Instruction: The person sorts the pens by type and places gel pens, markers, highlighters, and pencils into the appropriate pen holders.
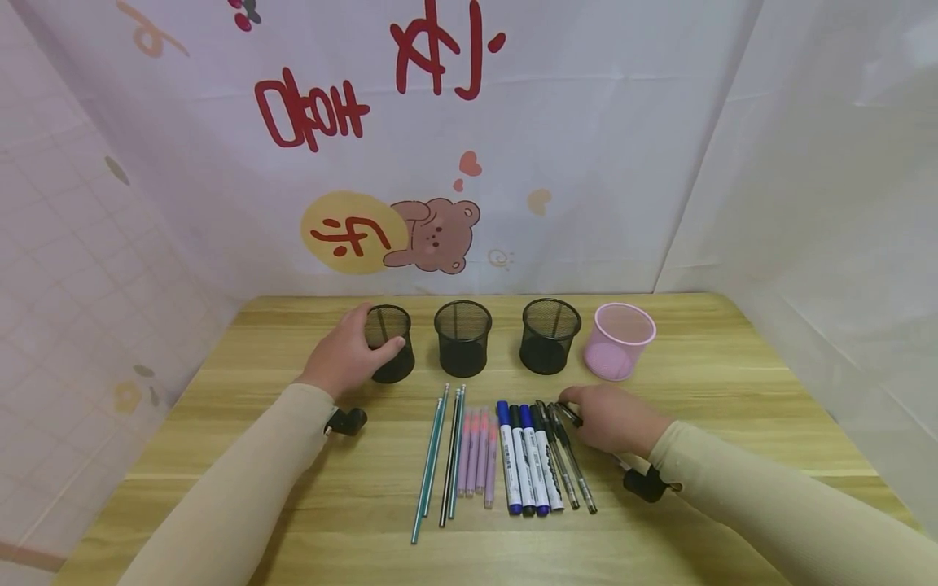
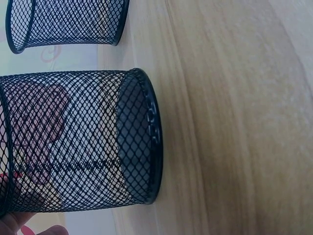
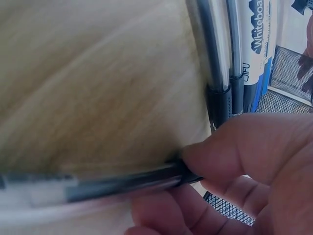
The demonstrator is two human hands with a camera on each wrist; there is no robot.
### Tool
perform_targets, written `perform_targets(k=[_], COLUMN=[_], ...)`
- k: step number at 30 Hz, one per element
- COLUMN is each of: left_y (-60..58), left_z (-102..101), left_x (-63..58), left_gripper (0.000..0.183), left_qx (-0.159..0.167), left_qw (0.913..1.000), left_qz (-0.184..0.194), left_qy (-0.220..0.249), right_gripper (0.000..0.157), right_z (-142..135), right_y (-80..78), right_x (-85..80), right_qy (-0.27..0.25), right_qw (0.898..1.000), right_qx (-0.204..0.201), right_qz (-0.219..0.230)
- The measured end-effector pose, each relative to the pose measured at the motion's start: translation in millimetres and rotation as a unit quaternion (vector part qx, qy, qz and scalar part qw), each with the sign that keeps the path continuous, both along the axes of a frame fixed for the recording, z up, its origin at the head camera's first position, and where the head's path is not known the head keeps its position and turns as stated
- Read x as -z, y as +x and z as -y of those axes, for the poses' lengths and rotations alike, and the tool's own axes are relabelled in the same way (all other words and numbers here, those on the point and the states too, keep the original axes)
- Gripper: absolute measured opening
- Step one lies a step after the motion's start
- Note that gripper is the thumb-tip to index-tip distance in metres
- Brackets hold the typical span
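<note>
At the back left of the table my left hand (image 1: 346,356) grips the leftmost black mesh pen cup (image 1: 393,362), thumb in front and fingers on its far left side. That cup (image 2: 73,132) stands upright on the table. My right hand (image 1: 614,419) pinches a black-capped clear pen (image 3: 122,185) between thumb and fingers, at the right end of the row. Beside it lie two more clear pens (image 1: 570,460) with black caps. To their left are several white whiteboard markers (image 1: 529,464) with blue or black caps.
Two more black mesh cups (image 1: 463,350) (image 1: 545,346) and a pink mesh cup (image 1: 615,354) line the back. Several pink-purple pens (image 1: 479,464) and several slim pencils (image 1: 432,468) lie left of the markers. A printed curtain (image 1: 586,146) hangs behind the table.
</note>
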State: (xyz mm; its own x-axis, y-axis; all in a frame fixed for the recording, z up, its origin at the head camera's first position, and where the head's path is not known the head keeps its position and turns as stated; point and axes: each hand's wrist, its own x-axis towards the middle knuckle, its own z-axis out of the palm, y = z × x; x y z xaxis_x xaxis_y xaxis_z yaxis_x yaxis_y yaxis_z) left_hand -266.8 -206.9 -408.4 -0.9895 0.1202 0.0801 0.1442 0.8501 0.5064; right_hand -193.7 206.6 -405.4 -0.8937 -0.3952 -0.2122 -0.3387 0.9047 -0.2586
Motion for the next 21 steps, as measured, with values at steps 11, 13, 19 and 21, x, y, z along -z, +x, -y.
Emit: perform_targets(k=[11, 13, 19, 21], left_y=[1.0, 1.1, 1.3, 1.5], left_z=[-1, -1, -1, -1], left_x=[-0.2, -0.4, -0.9, -1.1], left_gripper=[0.108, 0.108, 0.107, 0.107], left_qx=[0.001, 0.001, 0.000, -0.001], left_qw=[1.0000, 1.0000, 1.0000, 1.0000], left_qz=[0.002, 0.002, 0.000, 0.000], left_qy=[0.002, 0.002, 0.002, 0.002], right_gripper=[0.050, 0.047, 0.052, 0.057], right_z=[-4, -4, -2, 0], right_y=[1.5, 0.0, -3.9, -5.5], right_x=[-3.2, -4.4, -16.4, -21.9], right_qy=[-0.036, -0.039, -0.073, -0.091], right_qw=[0.999, 0.999, 0.995, 0.993], right_qx=[0.014, 0.015, 0.018, 0.020], right_qz=[-0.016, -0.032, -0.063, -0.069])
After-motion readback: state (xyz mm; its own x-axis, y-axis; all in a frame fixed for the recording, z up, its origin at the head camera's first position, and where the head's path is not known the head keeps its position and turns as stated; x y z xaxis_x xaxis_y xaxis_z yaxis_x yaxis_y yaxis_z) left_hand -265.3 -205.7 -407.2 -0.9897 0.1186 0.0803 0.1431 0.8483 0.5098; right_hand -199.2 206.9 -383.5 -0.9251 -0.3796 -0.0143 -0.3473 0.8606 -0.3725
